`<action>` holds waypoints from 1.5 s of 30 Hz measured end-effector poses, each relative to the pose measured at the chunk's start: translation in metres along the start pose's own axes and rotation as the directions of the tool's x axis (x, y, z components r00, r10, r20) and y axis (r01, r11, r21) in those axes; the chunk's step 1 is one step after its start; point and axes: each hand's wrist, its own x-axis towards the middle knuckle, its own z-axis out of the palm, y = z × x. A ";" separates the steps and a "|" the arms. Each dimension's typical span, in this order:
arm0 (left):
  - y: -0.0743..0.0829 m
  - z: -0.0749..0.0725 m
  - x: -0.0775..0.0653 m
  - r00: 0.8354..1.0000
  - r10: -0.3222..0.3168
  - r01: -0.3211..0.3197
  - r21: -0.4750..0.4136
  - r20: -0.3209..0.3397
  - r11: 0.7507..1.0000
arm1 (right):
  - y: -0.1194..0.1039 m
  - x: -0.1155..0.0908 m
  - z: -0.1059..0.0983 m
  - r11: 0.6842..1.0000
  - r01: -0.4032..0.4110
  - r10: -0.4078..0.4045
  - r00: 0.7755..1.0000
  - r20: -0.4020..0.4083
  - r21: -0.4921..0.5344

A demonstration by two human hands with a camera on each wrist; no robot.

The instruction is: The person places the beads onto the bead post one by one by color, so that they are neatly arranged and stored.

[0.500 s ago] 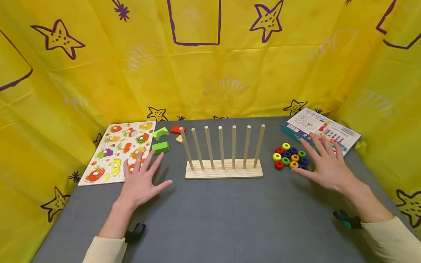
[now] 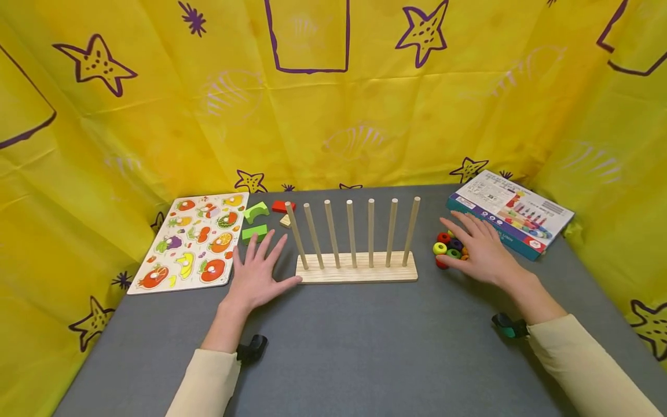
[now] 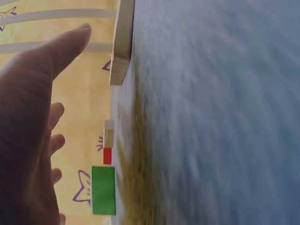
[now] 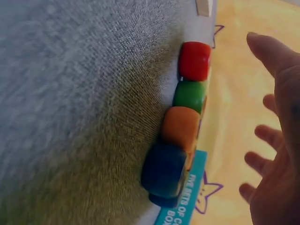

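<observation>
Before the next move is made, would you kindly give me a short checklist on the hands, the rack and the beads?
1. Right hand free to grasp: ok, it holds nothing and its fingers are spread.
2. Left hand empty: ok, it holds nothing.
3. Rack upright: ok, it stands on its base.
4. Pegs bare: ok, nothing is threaded on any of the seven.
5. Every bead visible from the head view: not ok, the right hand hides some.
6. Left hand touching the rack: cannot tell, they overlap in the head view.

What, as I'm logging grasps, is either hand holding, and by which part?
Nothing is held: the left hand is spread near the peg rack, the right hand near the beads.
</observation>
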 end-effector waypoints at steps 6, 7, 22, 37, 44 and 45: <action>0.006 0.010 0.014 0.998 0.037 -0.031 -0.115 0.051 0.993 | 0.008 0.011 0.004 0.994 0.069 -0.072 0.997 0.026 0.081; 0.006 0.011 0.016 0.997 0.048 -0.040 -0.138 0.057 0.990 | 0.009 0.012 0.003 0.992 0.076 -0.080 0.996 0.043 0.097; -0.003 0.028 0.026 0.967 0.244 -0.199 -0.378 0.075 0.904 | 0.013 0.035 0.000 0.982 0.124 -0.155 0.959 0.235 0.142; -0.006 0.032 0.026 0.963 0.259 -0.207 -0.408 0.076 0.889 | 0.001 0.036 -0.014 0.976 0.112 -0.149 0.969 0.199 0.185; -0.008 0.035 0.025 0.965 0.257 -0.212 -0.408 0.059 0.888 | -0.018 0.022 -0.014 0.961 0.147 -0.177 0.978 0.113 0.234; -0.009 0.035 0.025 0.965 0.257 -0.213 -0.407 0.058 0.888 | -0.022 0.020 -0.013 0.958 0.154 -0.184 0.977 0.106 0.240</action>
